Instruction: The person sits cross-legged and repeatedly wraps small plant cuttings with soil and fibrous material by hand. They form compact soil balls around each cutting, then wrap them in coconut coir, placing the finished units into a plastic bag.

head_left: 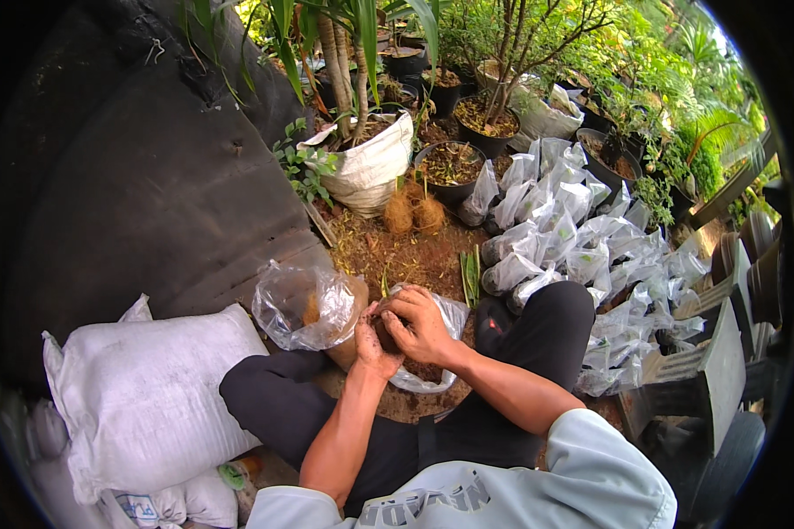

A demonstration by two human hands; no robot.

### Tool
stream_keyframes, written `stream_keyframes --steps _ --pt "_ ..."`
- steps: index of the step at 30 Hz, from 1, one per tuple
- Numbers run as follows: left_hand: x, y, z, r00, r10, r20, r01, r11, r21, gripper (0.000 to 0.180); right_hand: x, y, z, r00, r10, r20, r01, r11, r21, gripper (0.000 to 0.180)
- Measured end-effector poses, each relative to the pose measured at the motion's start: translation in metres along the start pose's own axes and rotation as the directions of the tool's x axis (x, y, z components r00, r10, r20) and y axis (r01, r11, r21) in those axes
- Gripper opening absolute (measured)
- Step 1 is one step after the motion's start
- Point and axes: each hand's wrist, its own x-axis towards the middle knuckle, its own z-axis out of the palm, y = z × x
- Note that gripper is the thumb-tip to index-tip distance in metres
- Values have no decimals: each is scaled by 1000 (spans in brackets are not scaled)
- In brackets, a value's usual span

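Both my hands are cupped together in front of my crossed legs around a dark clump of soil (385,335), much of it hidden by my fingers. My left hand (377,346), soil-smeared, presses on its near left side. My right hand (422,324) curls over it from the right, fingers bent. Just below them a clear plastic bag (454,316) stands with its mouth spread, dark soil (423,368) inside. To its left is a larger clear plastic bag (278,304) with brown fibrous material in it.
White stuffed sacks (163,388) lie at my left. Many filled clear plastic bags (547,238) with seedlings stand at right. Ahead are two brown fibre balls (428,216), a white sack planter (370,172) and black pots (450,167). Grey slatted pieces (723,379) stand far right.
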Motion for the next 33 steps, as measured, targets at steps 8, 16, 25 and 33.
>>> stream_keyframes --steps 8,16,25,33 --pt "4 0 -9 988 -8 156 6 1000 11 39 -1 -7 -9 932 -345 110 362 881 -306 27" --pt "5 -5 -1 993 101 62 -108 985 137 38 1 2 5 967 61 -246 -43 996 76 13" --pt "6 -7 -2 995 6 102 -1 999 -47 44 4 0 -7 990 -70 123 88 985 -146 30" --pt "4 -2 -4 995 -11 97 11 1000 1 43 7 -1 -8 977 -202 74 209 973 -95 25"
